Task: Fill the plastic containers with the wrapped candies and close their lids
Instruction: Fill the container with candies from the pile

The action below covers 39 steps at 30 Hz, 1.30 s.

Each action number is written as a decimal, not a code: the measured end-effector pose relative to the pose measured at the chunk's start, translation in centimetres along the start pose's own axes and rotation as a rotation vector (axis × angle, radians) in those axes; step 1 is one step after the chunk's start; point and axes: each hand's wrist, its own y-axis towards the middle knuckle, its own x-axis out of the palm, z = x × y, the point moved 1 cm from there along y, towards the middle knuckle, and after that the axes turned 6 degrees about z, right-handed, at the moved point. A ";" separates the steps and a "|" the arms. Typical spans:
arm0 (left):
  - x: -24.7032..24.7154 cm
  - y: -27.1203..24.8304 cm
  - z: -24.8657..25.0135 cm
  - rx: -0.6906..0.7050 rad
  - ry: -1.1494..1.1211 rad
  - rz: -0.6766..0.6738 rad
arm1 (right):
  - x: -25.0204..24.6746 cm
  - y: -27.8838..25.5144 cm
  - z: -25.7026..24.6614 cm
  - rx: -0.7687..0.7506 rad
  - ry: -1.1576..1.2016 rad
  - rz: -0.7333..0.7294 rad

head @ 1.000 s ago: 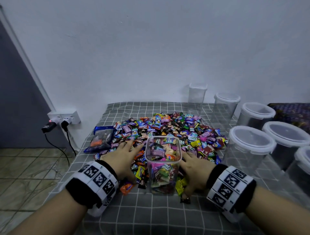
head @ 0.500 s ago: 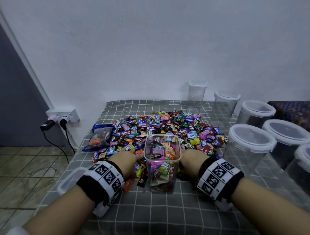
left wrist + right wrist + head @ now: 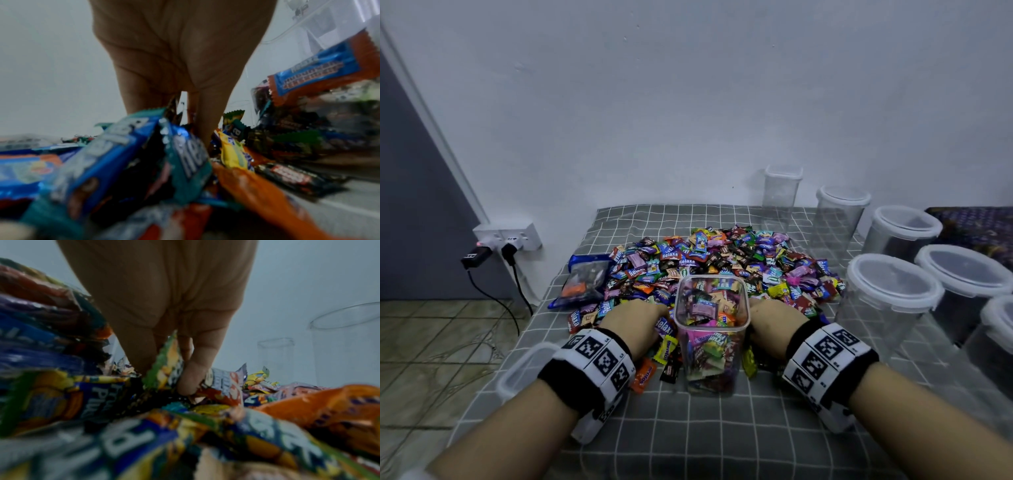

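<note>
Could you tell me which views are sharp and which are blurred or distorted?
Head view: dim, fairly sharp, the open container and candy pile legible, straight lines bowed by the wide lens. Left wrist view: left hand clear, near wrappers smeared. Right wrist view: right hand soft, foreground candies heavily blurred.

In the head view, the fingers of the left hand (image 3: 635, 320) and right hand (image 3: 774, 318) are buried in the heap of colourful wrapped candies (image 3: 722, 260), so neither grasp can be judged. At three o'clock, a clear round lidded plastic container (image 3: 1000, 329) is cut by the edge. Near wrappers blur in both wrist views.
</note>
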 end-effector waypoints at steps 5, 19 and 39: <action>0.3 0.1 -0.4 -0.020 -0.046 0.083 | 0.1 0.0 0.5 0.017 0.025 0.017; -1.0 -1.4 -0.9 -0.080 -0.295 0.284 | -2.2 -2.3 0.8 0.114 0.174 0.184; -4.6 -3.6 -0.5 -0.123 -0.747 0.471 | -10.9 -5.6 -3.5 -0.154 0.715 0.796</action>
